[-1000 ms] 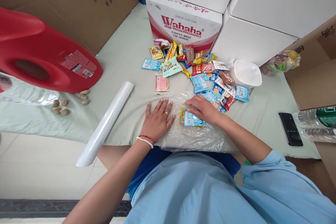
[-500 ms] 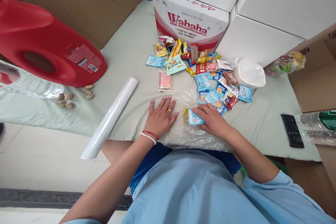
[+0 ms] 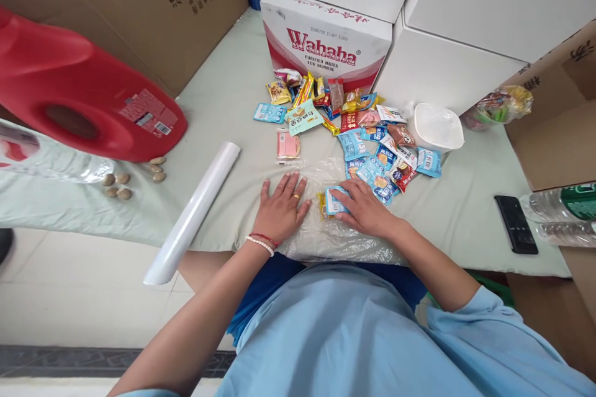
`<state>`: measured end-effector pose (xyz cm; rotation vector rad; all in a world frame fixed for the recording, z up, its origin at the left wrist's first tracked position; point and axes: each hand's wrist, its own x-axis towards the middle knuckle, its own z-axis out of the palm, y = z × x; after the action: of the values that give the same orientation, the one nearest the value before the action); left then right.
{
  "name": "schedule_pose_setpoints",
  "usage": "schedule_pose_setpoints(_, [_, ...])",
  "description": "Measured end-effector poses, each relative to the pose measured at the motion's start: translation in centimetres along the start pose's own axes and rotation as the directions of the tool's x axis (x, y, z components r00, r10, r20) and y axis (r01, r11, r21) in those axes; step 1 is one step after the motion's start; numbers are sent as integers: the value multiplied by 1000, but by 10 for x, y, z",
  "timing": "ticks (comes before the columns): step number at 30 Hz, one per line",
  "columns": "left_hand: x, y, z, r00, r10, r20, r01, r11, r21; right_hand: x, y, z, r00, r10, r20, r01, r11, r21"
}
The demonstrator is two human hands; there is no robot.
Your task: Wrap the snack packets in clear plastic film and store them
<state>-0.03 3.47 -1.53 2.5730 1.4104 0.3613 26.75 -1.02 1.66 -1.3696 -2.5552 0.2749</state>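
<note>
My left hand [image 3: 279, 209] lies flat with fingers spread on the table cover, at the left edge of a sheet of clear plastic film [image 3: 344, 245]. My right hand [image 3: 365, 208] has its thumb and fingers on a light blue snack packet [image 3: 334, 200] over the film. A yellow-wrapped snack [image 3: 321, 205] shows partly under that packet's left side. Beyond my right hand spreads a pile of blue snack packets [image 3: 372, 170]. A pink packet [image 3: 287, 146] lies past my left fingertips, and a pale green packet [image 3: 302, 118] is further back.
A white film roll [image 3: 195, 211] lies on the left, overhanging the table edge. Behind it are a red jug [image 3: 107, 99] and several brown nuts [image 3: 122, 178]. A white bowl [image 3: 437, 127], a black phone [image 3: 516, 223] and bottles [image 3: 565, 232] are on the right. A Wahaha carton [image 3: 326, 43] stands behind.
My right hand has slid the blue packet slightly left over the yellow-wrapped snack on the film. My left hand stays flat in place. The view has shifted a little.
</note>
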Motion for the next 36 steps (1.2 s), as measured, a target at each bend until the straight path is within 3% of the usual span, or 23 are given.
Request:
schedule_pose_setpoints(7, [0,-1,2,1000,5,0,-5,1000,19,4,-1,14,997,-83,7,83,994,-74])
schedule_pose_setpoints(19, [0,-9,-2,999,-13,31,15,999,-49,4,-9,11,1000,-1,-5,1,994,-105])
schedule_pose_setpoints(23, [1,-28,-5,998,-23,-66,11,985,-173,5,-10,6,1000,4,15,-3,999,-48])
schedule_pose_setpoints(26, [-2,-36,-20,982,0,-190,-36,982,-187,4,-10,-3,1000,24,-9,-24,1000,-7])
schedule_pose_setpoints(29, [-19,-31,-44,968,138,-209,-172,973,-153,-13,-11,-18,993,31,-112,-22,997,76])
schedule_pose_setpoints(32, [-47,-20,-59,906,422,-43,-420,878,-228,-53,-14,-32,978,34,-205,9,979,206])
schedule_pose_setpoints(34, [-65,-15,-55,839,542,51,-512,817,-264,-85,-17,-31,982,36,-184,13,965,261])
schedule_pose_setpoints(36, [-76,-16,-43,820,565,86,-532,810,-245,-114,-21,-23,994,39,-104,-12,967,254])
